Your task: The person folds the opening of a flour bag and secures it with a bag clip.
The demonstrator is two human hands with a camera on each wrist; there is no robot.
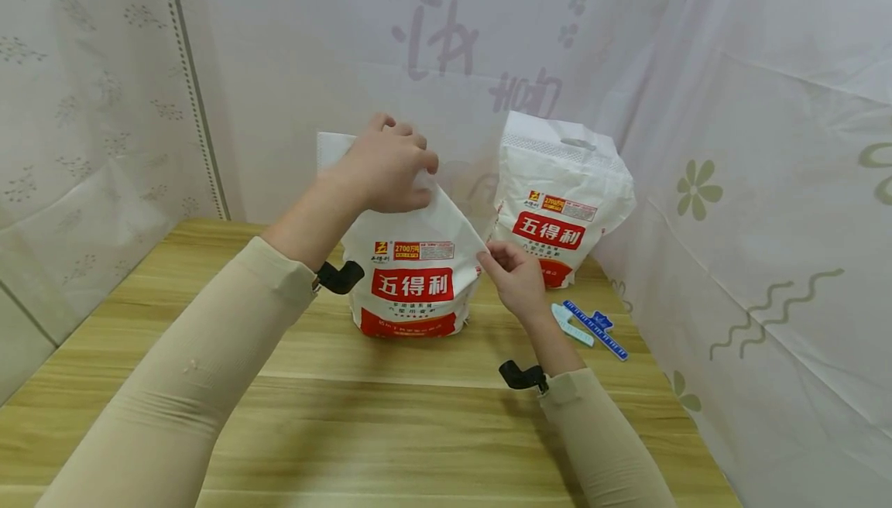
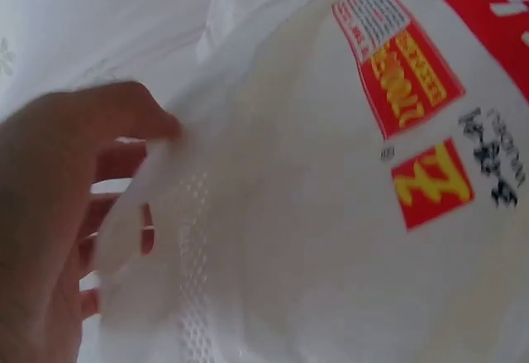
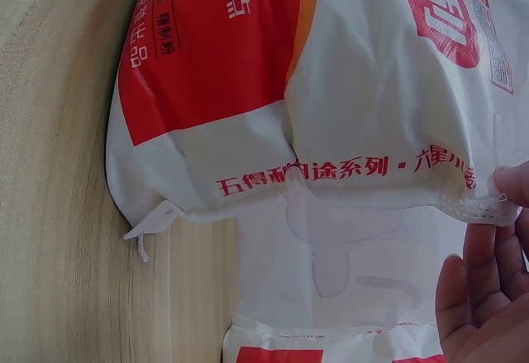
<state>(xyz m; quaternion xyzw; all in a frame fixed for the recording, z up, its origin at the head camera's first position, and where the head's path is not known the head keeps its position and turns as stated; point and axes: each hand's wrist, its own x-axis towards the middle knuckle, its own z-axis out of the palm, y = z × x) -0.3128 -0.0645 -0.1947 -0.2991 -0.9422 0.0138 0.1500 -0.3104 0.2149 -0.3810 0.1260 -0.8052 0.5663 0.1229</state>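
On the worktop (image 1: 390, 415) the near bag (image 1: 413, 272) stands upright, between the two hands. The right hand (image 1: 517, 279) pinches the bag's right upper corner, its grip closed on the edge. The left hand (image 1: 386, 163) holds the bag's top flap, fingers curled over it. Just right of the right hand lie two clips (image 1: 592, 328). Farther back, a second bag (image 1: 560, 198) stands by the curtain (image 1: 759, 206).

Flour bag (image 3: 331, 107), white with red panels, stands on wooden bench (image 3: 58, 173). Right hand (image 3: 488, 297) at lower right, fingertips pinching bag's seamed edge. Second bag (image 3: 314, 342) beyond.
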